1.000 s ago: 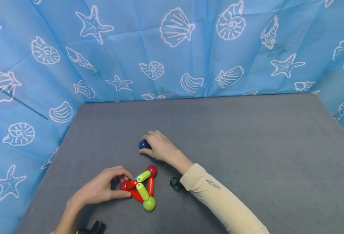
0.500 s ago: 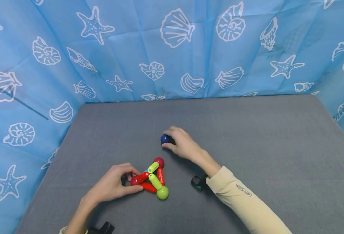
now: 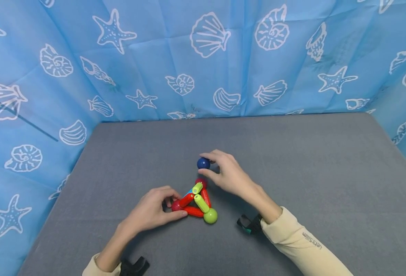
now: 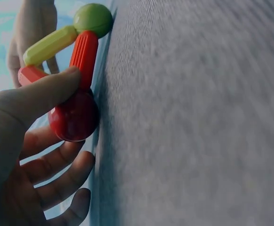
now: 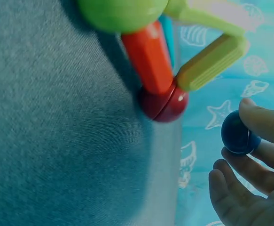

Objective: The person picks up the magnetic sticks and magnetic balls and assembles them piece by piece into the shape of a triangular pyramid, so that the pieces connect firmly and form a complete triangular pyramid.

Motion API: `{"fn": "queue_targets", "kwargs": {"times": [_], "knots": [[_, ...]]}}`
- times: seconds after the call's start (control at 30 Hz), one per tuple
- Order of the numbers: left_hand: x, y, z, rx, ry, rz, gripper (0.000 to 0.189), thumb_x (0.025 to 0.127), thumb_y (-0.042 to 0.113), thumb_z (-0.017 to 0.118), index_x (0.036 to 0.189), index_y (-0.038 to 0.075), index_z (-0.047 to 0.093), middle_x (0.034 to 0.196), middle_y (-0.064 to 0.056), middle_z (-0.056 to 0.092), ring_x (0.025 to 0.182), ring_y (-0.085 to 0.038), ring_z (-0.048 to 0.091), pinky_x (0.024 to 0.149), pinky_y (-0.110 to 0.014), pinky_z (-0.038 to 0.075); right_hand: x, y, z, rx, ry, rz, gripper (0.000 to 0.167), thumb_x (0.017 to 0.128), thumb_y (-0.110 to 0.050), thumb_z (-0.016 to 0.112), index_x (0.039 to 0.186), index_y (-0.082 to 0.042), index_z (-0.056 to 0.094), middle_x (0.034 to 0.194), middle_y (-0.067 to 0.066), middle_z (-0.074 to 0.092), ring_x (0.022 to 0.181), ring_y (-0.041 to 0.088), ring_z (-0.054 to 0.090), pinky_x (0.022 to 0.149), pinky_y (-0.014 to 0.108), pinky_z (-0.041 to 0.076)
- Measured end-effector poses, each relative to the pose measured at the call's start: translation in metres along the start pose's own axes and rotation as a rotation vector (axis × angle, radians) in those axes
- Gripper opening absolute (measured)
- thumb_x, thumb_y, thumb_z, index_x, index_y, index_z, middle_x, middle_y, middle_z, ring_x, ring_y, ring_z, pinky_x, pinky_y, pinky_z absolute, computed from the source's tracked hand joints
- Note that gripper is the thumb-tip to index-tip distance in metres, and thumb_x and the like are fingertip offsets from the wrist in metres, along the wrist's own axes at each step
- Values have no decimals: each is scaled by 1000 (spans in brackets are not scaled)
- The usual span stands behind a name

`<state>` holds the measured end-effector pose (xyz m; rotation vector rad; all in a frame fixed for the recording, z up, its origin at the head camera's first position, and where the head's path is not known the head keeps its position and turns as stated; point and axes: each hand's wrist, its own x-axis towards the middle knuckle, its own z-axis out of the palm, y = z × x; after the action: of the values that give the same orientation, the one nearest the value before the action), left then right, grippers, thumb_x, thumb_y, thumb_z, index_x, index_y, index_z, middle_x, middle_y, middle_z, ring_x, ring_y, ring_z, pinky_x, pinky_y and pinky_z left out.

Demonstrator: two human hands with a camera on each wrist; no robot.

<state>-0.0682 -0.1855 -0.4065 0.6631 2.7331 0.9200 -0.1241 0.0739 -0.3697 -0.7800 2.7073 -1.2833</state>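
Observation:
A toy frame of magnetic rods and balls rests on the table, triangular at its base, with two lime rods and a red one leaning inward to meet above. Two of its corner balls are red and one is a green ball. My left hand grips the left corner's red ball, thumb lying over the ball and the end of a red rod. Just beyond the far corner, my right hand pinches a blue ball between thumb and fingers, apart from the frame and raised off the table.
Grey fabric covers the table. A blue curtain printed with shells and starfish hangs behind it and along both sides. Black wrist straps sit at both wrists near the tabletop.
The rod frame has slid right and away from me in my left hand. My right hand has carried the blue ball to the right, and the ball and frame are now closer together.

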Motion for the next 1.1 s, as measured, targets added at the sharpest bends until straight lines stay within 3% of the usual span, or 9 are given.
{"fn": "queue_targets", "kwargs": {"times": [0.17,0.43,0.6,0.8,1.1], "knots": [[5,4,3,9,10,11,30,83,47,83,99,23,74,87,13,65,72,0,55,64,-19,45,-9,-7,-4,28,30,0,45,93,-21,77,133,-5,66,114,10,71,103,23,66,87,42,61],[9,13,7,89,38,38,34,85,49,80,103,21,74,89,12,67,75,-1,56,66,-19,47,-22,-18,-6,53,-7,-50,44,93,-20,76,133,-6,66,117,8,71,100,20,68,85,41,61],[10,19,9,107,99,104,33,87,45,80,109,21,75,98,11,70,83,-2,61,72,-23,53,-30,-24,-6,58,-37,-106,42,92,-20,77,131,-8,68,118,6,72,95,18,66,85,40,60],[12,25,10,52,196,229,26,89,35,81,110,21,75,99,9,73,88,-2,64,76,-26,56,-36,-28,-4,61,-80,-131,40,92,-23,77,130,-10,69,119,3,72,106,16,66,89,43,57],[15,29,11,62,191,264,20,90,27,80,107,19,75,92,8,71,79,-3,59,71,-23,52,-38,-27,1,48,-80,-141,40,92,-23,78,129,-11,69,119,3,72,108,17,66,91,40,56]]}}
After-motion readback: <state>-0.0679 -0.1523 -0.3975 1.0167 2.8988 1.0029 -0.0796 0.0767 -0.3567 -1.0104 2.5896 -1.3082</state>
